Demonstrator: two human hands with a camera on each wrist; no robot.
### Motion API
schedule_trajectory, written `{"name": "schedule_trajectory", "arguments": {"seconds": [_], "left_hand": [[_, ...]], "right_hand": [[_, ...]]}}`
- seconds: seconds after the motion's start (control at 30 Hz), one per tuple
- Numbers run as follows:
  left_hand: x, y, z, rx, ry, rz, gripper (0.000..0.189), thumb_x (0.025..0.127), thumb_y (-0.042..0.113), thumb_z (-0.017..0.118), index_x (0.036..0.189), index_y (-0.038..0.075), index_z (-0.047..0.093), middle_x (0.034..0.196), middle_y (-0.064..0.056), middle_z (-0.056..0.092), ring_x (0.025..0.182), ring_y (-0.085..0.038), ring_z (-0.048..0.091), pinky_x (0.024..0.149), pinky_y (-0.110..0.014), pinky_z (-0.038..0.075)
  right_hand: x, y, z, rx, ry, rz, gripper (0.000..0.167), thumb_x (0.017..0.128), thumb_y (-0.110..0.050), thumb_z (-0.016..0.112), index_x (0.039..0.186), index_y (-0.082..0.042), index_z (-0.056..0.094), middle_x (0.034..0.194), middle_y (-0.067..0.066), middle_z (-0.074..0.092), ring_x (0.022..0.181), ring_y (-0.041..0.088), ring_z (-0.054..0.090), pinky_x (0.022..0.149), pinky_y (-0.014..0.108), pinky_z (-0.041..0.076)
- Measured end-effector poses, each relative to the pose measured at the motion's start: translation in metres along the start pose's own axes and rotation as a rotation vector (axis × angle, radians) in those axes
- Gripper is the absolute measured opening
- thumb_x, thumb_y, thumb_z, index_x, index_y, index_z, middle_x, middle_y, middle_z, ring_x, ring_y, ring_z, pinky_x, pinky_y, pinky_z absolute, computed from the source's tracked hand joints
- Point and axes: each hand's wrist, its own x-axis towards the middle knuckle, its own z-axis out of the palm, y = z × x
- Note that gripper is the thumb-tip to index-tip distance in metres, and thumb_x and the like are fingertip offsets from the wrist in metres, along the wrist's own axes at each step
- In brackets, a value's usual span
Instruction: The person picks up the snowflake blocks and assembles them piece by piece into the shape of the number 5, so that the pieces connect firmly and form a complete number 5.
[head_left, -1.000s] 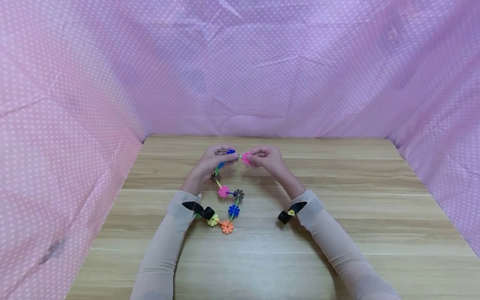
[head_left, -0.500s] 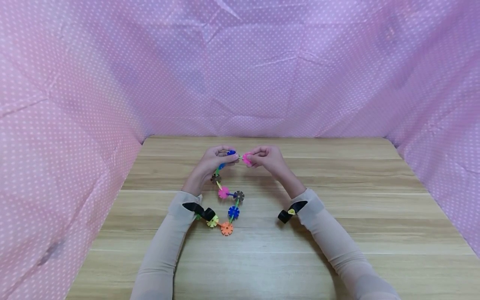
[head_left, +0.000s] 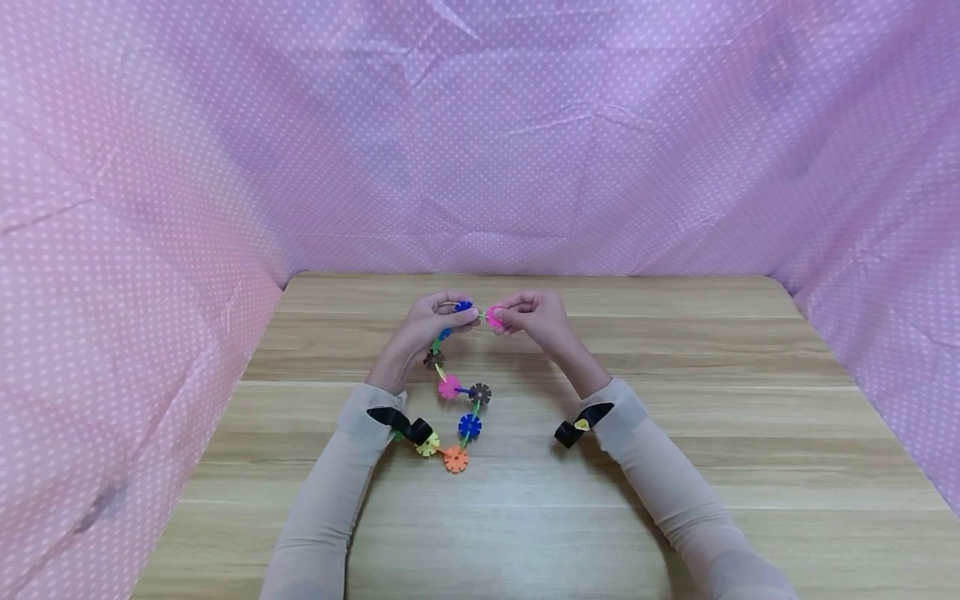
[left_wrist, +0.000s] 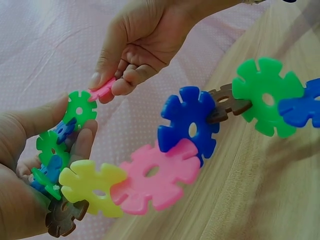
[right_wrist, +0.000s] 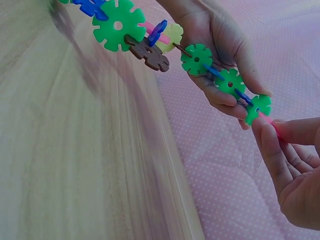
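Note:
A chain of slotted plastic snowflake discs hangs from my left hand (head_left: 435,321) in the head view. That hand pinches the green end disc (left_wrist: 80,107) between thumb and fingers, with several linked discs lying along its palm. My right hand (head_left: 538,317) pinches a pink disc (left_wrist: 103,90), whose edge meets the green disc's edge in both wrist views. Down the chain follow a brown disc (left_wrist: 65,217), a yellow disc (left_wrist: 92,185), a larger-looking pink disc (left_wrist: 155,175) and a blue disc (left_wrist: 187,120). An orange disc (head_left: 455,459) hangs lowest; the left wrist strap hides part of the chain.
Both hands are over the far half of a wood-grain table (head_left: 675,375). Pink dotted cloth (head_left: 525,167) hangs behind the table and along both sides. Black straps with small cameras sit on both wrists, the right strap (head_left: 583,423) included.
The hands stay almost still, pinching the same two discs. The hanging part of the chain has swayed slightly and sits a little lower in the head view.

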Motion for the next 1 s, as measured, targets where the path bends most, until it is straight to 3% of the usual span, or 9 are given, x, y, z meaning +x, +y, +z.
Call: {"name": "schedule_trajectory", "arguments": {"seconds": [0.23,0.67,0.83,1.0], "left_hand": [[0.001,-0.001,0.001,0.003,0.006,0.007,0.047,0.095,0.008,0.071,0.135,-0.009,0.052,0.099,-0.002,0.073,0.092,-0.012,0.074,0.111,-0.049,0.05],[0.001,-0.001,0.004,-0.014,0.033,0.009,0.038,0.095,0.006,0.071,0.128,-0.005,0.057,0.098,-0.001,0.074,0.091,-0.012,0.074,0.106,-0.042,0.054],[0.002,-0.002,0.004,-0.015,0.044,0.003,0.025,0.094,0.006,0.072,0.117,0.001,0.062,0.096,-0.002,0.074,0.09,-0.012,0.074,0.103,-0.039,0.056],[0.003,-0.003,0.004,-0.024,0.051,0.008,0.02,0.094,0.006,0.072,0.112,0.005,0.063,0.096,-0.001,0.074,0.09,-0.012,0.074,0.108,-0.044,0.052]], "right_hand": [[0.0,-0.001,0.003,0.044,0.017,-0.014,0.02,0.092,0.001,0.072,0.105,0.016,0.067,0.077,0.0,0.076,0.064,0.011,0.072,0.067,0.033,0.064],[-0.002,0.003,0.008,0.078,0.084,-0.078,0.018,0.091,0.003,0.072,0.102,0.016,0.068,0.075,0.001,0.076,0.062,0.01,0.072,0.064,0.032,0.064],[-0.002,0.004,0.011,0.048,0.118,-0.099,0.017,0.09,0.002,0.073,0.1,0.016,0.069,0.079,0.01,0.077,0.061,0.01,0.071,0.062,0.028,0.063],[-0.002,0.005,0.013,0.048,0.144,-0.111,0.017,0.09,0.003,0.073,0.1,0.016,0.069,0.085,0.018,0.077,0.06,0.01,0.07,0.06,0.025,0.062]]}}
